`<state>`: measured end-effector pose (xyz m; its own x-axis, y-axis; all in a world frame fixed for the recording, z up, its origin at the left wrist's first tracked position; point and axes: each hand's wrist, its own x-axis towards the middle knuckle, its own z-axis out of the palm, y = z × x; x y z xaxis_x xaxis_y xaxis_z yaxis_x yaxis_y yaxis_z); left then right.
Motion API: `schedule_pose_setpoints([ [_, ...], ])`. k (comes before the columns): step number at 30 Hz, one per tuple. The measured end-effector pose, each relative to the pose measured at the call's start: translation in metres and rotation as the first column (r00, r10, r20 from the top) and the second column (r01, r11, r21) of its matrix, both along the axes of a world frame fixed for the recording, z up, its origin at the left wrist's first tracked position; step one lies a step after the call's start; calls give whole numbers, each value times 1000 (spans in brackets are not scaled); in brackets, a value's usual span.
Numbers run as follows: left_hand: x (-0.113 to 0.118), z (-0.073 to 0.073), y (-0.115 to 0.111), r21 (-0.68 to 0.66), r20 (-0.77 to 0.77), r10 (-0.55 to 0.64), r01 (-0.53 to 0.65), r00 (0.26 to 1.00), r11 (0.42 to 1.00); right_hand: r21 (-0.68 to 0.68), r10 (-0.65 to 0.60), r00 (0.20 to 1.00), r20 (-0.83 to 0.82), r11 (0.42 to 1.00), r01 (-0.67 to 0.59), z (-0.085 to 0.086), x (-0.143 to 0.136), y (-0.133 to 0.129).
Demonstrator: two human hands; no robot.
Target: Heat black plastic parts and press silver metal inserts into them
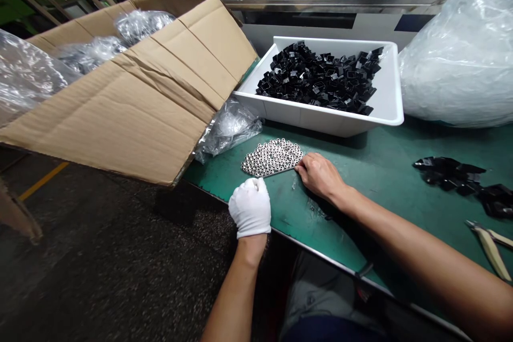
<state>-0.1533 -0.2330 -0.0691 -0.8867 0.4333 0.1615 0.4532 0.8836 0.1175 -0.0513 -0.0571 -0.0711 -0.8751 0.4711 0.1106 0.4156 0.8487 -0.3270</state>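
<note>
A flat pile of small silver metal rings point(274, 156), like nuts or short bushings, lies on the green tabletop. Along its near edge runs a thin straight strip point(280, 172). My left hand point(250, 207), in a white glove, is closed at the strip's left end, near the table's front edge; its grip is partly hidden by the glove. My bare right hand point(318, 173) rests on the table with fingers pinched at the strip's right end, touching the side of the pile.
Behind the pile stands a white tub point(312, 113) of black plastic parts point(320, 80). An open cardboard box point(132, 101) with plastic bags leans at left. A large clear bag point(460, 64), loose black parts point(449, 171) and pliers point(489, 248) are at right.
</note>
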Motion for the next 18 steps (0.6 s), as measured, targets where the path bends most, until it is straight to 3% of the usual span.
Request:
schedule_pose_setpoints([
  [18, -4, -1, 7, -27, -30, 14, -15, 999, 1000, 0, -13, 1000, 3, 1000, 13, 0, -5, 4],
])
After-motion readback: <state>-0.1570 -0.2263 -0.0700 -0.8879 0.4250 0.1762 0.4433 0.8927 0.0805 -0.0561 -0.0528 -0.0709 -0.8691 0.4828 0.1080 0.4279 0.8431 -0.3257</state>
